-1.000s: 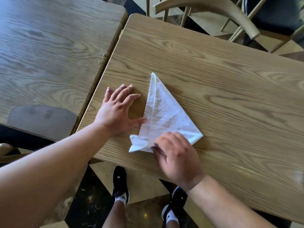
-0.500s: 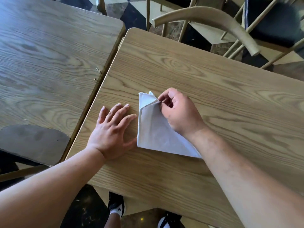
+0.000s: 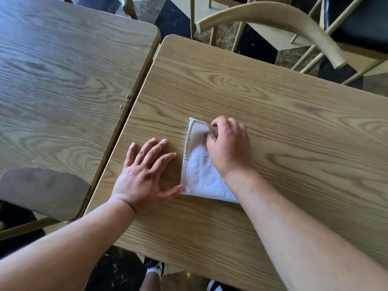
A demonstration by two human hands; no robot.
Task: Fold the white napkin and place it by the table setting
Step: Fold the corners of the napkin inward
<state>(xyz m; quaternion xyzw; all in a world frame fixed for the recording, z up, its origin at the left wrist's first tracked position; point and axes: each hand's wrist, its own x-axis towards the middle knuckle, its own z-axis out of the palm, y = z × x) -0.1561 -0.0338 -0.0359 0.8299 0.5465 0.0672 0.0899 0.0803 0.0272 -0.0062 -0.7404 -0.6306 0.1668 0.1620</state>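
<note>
A white napkin [image 3: 198, 173], folded into a narrow wedge, lies flat on the light wooden table [image 3: 283, 114]. My right hand [image 3: 230, 147] rests on its upper right part, fingers curled and pinching the folded-over edge near the top corner; it hides the napkin's right side. My left hand [image 3: 144, 175] lies flat on the table just left of the napkin, fingers spread, its thumb tip touching the napkin's lower left corner. No table setting is in view.
A second, darker wooden table [image 3: 63, 80] stands close on the left, with a narrow gap between the two. A curved wooden chair back [image 3: 273, 22] stands beyond the far edge. My feet [image 3: 155, 267] show below the near edge.
My right hand carried the napkin's lower corner up and over onto the top, then pressed it down. The napkin went from a wide triangle to a narrower wedge. My left hand stayed beside it.
</note>
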